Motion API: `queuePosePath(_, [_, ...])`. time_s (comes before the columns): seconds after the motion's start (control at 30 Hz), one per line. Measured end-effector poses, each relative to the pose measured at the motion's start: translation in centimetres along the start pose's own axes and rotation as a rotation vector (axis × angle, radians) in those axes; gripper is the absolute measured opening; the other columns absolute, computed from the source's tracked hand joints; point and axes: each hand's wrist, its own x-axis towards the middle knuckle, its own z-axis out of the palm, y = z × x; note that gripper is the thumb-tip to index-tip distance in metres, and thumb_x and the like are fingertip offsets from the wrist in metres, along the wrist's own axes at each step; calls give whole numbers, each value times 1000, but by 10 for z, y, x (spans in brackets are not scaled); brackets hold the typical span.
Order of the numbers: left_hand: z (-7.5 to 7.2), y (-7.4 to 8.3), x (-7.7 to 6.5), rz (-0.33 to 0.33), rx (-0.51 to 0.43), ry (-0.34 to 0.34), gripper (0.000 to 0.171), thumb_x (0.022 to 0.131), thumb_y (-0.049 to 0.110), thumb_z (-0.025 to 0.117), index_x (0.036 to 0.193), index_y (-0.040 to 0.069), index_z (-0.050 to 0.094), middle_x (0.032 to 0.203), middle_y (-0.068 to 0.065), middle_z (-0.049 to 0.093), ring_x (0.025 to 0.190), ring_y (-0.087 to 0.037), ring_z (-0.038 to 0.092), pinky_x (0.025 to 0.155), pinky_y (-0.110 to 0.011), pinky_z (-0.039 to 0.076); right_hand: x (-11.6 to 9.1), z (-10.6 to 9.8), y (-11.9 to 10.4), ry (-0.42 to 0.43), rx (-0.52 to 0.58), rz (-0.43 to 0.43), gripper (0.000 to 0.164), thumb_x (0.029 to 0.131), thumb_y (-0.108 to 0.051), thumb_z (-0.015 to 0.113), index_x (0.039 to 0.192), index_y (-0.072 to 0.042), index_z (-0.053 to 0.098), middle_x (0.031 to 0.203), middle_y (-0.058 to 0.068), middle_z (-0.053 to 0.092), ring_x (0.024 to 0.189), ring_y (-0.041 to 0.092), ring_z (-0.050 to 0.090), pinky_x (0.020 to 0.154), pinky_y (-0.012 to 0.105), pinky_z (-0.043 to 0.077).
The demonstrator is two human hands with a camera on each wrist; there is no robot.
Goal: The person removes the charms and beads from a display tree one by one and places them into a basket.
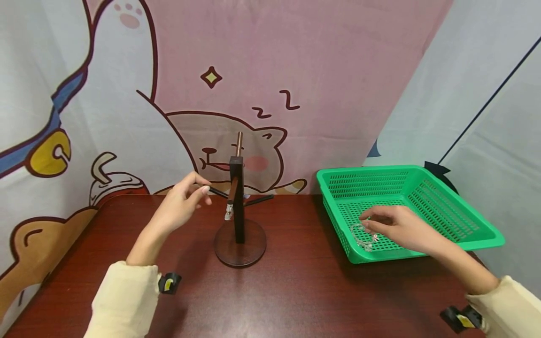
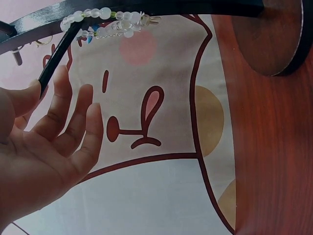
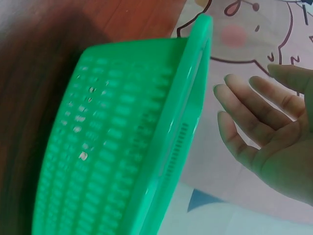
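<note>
A dark wooden stand (image 1: 239,220) with several pegs rises from a round base (image 1: 241,257) on the table. My left hand (image 1: 179,202) pinches the tip of its left black peg (image 1: 219,192) between thumb and forefinger; the other fingers are spread loosely in the left wrist view. A beaded bracelet (image 2: 105,13) of clear and white beads hangs by that peg against the post. Over the green basket (image 1: 338,227) hovers my right hand (image 1: 399,227), fingers relaxed and nothing in them. Beneath its fingertips, a second beaded bracelet (image 1: 362,241) lies on the basket floor.
The reddish-brown table (image 1: 296,291) meets a cartoon-printed cloth (image 1: 321,84) hanging behind it. A second black peg (image 1: 259,200) points right from the stand, and a brown peg (image 1: 239,143) rises at the top. Small hanging jewellery (image 2: 18,56) shows beside the post.
</note>
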Motion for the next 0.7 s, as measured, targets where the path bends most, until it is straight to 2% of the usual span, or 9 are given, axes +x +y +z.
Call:
queuePosePath(0.17, [-1, -1, 0, 3, 2, -3, 15, 97, 12, 45, 109, 4, 50, 75, -6, 62, 83, -24, 60, 73, -40, 48, 15, 5, -10, -34, 14, -25, 16, 92, -17, 56, 103, -8, 63, 84, -6, 66, 70, 5, 59, 60, 26, 47])
queuePosePath(0.27, [-1, -2, 1, 3, -2, -5, 16, 97, 12, 45, 110, 3, 50, 75, -7, 62, 83, -24, 60, 73, -39, 48, 24, 7, -17, -57, 52, -25, 18, 92, -17, 56, 104, -6, 63, 83, -3, 66, 67, 8, 59, 51, 27, 46])
queuePosePath(0.33, [-1, -2, 0, -1, -6, -6, 17, 97, 11, 45, 110, 3, 50, 75, -7, 62, 83, -24, 59, 73, -40, 48, 30, 9, -23, -73, 75, -27, 18, 92, -17, 55, 104, -5, 62, 82, -1, 66, 70, 11, 60, 50, 27, 45])
queuePosePath(0.4, [0, -1, 0, -2, -9, -7, 17, 97, 11, 45, 110, 2, 50, 75, -7, 61, 83, -25, 59, 73, -40, 48, 36, 12, -28, -81, 83, -26, 17, 92, -18, 56, 103, -7, 63, 81, -2, 65, 71, 13, 60, 50, 27, 44])
queuePosePath(0.53, [0, -1, 0, 0, -8, -9, 16, 97, 11, 45, 110, 4, 50, 75, -7, 61, 83, -25, 60, 73, -41, 48, 49, 19, -38, -93, 93, -45, 13, 90, -16, 58, 100, -9, 64, 80, -6, 64, 74, 12, 61, 62, 27, 47])
queuePosePath(0.7, [0, -1, 0, -3, -6, -10, 16, 97, 11, 45, 110, 4, 50, 76, -7, 61, 83, -25, 60, 73, -40, 48, 64, 29, -47, -97, 101, -107, 9, 89, -11, 59, 96, -9, 64, 79, -5, 64, 72, 9, 60, 65, 27, 49])
